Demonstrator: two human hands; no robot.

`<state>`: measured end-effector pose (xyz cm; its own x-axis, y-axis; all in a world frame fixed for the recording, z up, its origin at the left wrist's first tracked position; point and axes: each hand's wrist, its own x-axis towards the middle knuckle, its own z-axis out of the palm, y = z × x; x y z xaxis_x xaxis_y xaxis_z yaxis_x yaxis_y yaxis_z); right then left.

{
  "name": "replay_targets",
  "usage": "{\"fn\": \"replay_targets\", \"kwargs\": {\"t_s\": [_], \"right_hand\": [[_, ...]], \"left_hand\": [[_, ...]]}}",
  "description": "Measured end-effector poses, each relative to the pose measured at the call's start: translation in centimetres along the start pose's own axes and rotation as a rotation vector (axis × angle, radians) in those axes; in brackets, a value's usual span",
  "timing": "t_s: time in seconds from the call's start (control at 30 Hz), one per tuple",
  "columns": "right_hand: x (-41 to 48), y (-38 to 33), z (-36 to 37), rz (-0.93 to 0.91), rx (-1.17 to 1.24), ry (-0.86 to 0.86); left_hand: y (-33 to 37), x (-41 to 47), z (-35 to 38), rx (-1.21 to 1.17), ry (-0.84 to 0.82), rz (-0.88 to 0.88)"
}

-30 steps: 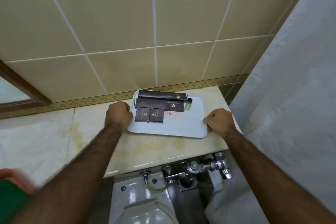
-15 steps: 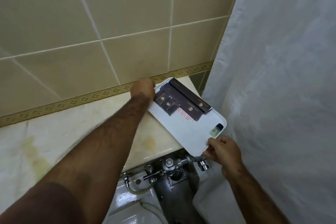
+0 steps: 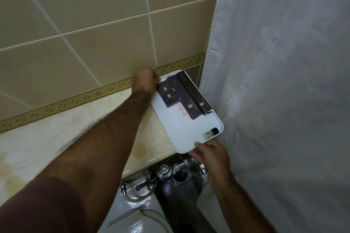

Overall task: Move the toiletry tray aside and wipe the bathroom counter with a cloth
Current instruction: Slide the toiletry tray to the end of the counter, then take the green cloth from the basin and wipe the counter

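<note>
White toiletry tray (image 3: 181,134) held in both grips: left hand (image 3: 144,82) hides its far corner, right hand (image 3: 212,154) pinches the near rim.

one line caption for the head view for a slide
Both hands, left and right, hold the toiletry tray at the counter's end beside the curtain.

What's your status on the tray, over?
Left hand grips tray far corner, right hand near edge. Tray at counter end, overhanging front. Small bottle loose by rim; curtain close alongside.

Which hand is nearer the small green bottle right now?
Right. The right hand grips the tray corner just below the bottle; the left hand holds the far end.
</note>
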<state>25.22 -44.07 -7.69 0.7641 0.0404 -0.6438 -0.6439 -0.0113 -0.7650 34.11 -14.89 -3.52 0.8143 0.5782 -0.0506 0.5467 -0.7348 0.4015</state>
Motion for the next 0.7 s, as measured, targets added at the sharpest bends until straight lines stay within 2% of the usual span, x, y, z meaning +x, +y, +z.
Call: {"fn": "replay_targets", "kwargs": {"t_s": [0.17, 0.2, 0.23, 0.3, 0.33, 0.37, 0.43, 0.53, 0.6, 0.7], "right_hand": [[-1.0, -0.5, 0.7, 0.011, -0.053, -0.059], [-1.4, -0.9, 0.8, -0.02, -0.171, -0.084], [-1.7, -1.5, 0.7, -0.082, -0.403, -0.079], [-2.2, -3.0, 1.4, -0.384, -1.041, 0.045], [-2.4, -4.1, 2.1, -0.551, -1.227, 0.11], [-2.4, -5.2, 3.2, -0.698, -1.305, 0.11], [-2.5, -7.3, 6.0, -0.908, -1.336, 0.002], [-3.0, -9.7, 10.7, -1.063, -1.551, -0.169], [-4.0, -9.9, 13.8, -1.15, -1.67, -0.192], [-6.6, -8.8, 18.3, -1.247, -1.69, -0.22]], "left_hand": [[-1.4, -2.8, -0.1, 0.103, 0.106, 0.085], [-1.9, -3.6, -0.3, 0.084, 0.13, 0.107], [-2.3, -4.4, -0.5, 0.063, 0.146, 0.127], [-3.2, -5.8, -1.2, 0.053, 0.138, 0.155], [-3.5, -6.4, -1.6, 0.068, 0.117, 0.169], [-4.1, -7.0, -2.1, 0.091, 0.101, 0.184], [-5.3, -8.5, -3.7, 0.134, 0.098, 0.208], [-7.8, -10.8, -6.9, 0.184, 0.128, 0.205], [-10.4, -12.8, -9.3, 0.209, 0.151, 0.165], [-15.1, -15.8, -12.7, 0.209, 0.182, 0.059]]}}
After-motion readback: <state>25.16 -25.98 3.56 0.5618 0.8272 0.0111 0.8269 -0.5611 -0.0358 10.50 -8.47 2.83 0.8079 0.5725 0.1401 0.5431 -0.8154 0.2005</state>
